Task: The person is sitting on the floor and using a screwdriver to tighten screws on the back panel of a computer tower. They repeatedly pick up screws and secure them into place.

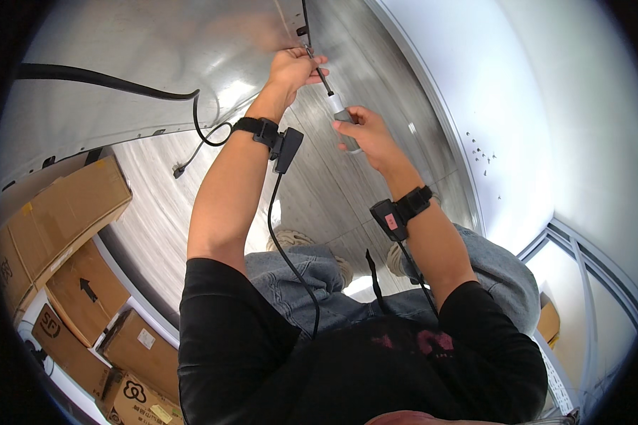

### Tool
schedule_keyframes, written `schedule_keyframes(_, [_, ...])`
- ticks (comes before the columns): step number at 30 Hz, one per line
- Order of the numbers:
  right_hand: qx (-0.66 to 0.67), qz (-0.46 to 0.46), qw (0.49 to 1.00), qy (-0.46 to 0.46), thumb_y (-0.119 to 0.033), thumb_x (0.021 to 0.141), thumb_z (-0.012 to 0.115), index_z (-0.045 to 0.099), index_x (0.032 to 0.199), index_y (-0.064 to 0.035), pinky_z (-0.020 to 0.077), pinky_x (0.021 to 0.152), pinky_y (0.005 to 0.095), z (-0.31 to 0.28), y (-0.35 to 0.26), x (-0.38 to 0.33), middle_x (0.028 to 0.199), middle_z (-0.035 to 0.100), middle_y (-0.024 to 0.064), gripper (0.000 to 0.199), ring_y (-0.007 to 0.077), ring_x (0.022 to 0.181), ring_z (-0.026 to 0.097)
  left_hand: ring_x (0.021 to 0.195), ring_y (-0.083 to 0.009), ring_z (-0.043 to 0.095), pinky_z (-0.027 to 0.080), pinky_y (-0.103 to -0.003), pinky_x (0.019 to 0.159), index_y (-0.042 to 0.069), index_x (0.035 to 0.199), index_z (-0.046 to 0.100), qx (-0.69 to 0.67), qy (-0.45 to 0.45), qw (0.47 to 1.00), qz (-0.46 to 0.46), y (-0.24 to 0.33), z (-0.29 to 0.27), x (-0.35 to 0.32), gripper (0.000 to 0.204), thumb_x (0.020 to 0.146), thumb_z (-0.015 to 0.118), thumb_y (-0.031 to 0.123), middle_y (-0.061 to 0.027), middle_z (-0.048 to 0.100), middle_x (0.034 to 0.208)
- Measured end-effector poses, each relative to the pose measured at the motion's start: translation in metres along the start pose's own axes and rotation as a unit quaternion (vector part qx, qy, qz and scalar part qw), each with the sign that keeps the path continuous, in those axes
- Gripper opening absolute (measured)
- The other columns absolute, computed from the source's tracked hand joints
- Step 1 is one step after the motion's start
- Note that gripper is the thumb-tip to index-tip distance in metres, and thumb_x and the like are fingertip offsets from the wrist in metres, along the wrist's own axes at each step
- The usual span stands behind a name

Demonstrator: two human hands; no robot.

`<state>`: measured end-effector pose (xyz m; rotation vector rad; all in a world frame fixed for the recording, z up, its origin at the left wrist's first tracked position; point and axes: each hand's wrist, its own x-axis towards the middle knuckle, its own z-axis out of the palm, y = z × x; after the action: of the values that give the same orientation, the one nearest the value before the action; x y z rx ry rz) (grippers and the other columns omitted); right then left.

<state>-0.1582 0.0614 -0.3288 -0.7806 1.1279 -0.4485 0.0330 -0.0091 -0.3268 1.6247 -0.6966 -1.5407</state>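
My right hand (367,136) is wrapped round the grey and white handle of a screwdriver (344,120). Its dark shaft points up and to the left, the tip meeting the edge of a large shiny metal panel (156,42). At that edge my left hand (295,71) closes its fingers about the shaft near the tip. Whether a screw sits under the tip is too small to tell. Just above the left fingertips, a small dark fitting (303,31) is on the panel edge.
A thick black cable (106,76) crosses the panel, and a thin cord ends in a plug (178,172) on the grey plank floor (333,170). Cardboard boxes (85,290) stand at lower left. A white wall panel (503,85) rises at right. Wired black devices are strapped to both forearms.
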Motion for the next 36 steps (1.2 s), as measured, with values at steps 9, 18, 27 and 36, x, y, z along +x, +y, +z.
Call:
schedule_keyframes(9, [-0.006, 0.004, 1.000, 0.023, -0.012, 0.080, 0.071, 0.058, 0.102, -0.0022, 0.0512, 0.061, 0.0270, -0.006, 0.009, -0.005, 0.088, 0.055, 0.0019, 0.027, 0.0105, 0.077, 0.054, 0.083, -0.0286, 0.068, 0.059, -0.033, 0.069, -0.004, 0.113, 0.045, -0.102, -0.042, 0.994, 0.006, -0.004, -0.004, -0.007, 0.025, 0.095, 0.041, 0.012, -0.0224, 0.064, 0.104])
schedule_keyframes(18, [-0.005, 0.019, 0.996, 0.086, -0.012, 0.079, 0.069, 0.059, 0.100, -0.0026, 0.0476, 0.061, 0.0274, -0.040, 0.020, -0.038, 0.087, 0.058, 0.0025, 0.025, 0.0106, 0.074, 0.054, 0.081, -0.0279, 0.068, 0.059, -0.032, 0.068, 0.000, 0.104, 0.046, -0.041, -0.055, 0.998, -0.009, -0.019, 0.043, -0.012, 0.019, 0.098, 0.036, 0.015, -0.0212, 0.064, 0.100])
schedule_keyframes(27, [0.098, -0.009, 0.967, 0.235, -0.008, 0.077, 0.064, 0.059, 0.096, -0.0039, 0.0469, 0.058, 0.0288, -0.101, 0.052, -0.070, 0.082, 0.058, 0.0036, 0.020, 0.0121, 0.072, 0.056, 0.074, -0.0089, 0.057, 0.049, -0.025, 0.067, 0.004, 0.095, 0.063, 0.051, -0.078, 0.991, 0.097, -0.025, 0.136, 0.008, 0.017, 0.094, 0.055, 0.019, -0.0015, 0.063, 0.085])
schedule_keyframes(36, [0.220, -0.096, 0.915, 0.323, -0.002, 0.076, 0.059, 0.058, 0.095, -0.0039, 0.0471, 0.055, 0.0293, -0.145, 0.080, -0.101, 0.080, 0.058, 0.0037, 0.019, 0.0124, 0.068, 0.056, 0.069, -0.0119, 0.056, 0.047, -0.027, 0.065, 0.002, 0.093, 0.068, 0.238, -0.128, 0.937, 0.219, -0.062, 0.250, -0.013, 0.014, 0.087, 0.062, 0.014, -0.0036, 0.064, 0.077])
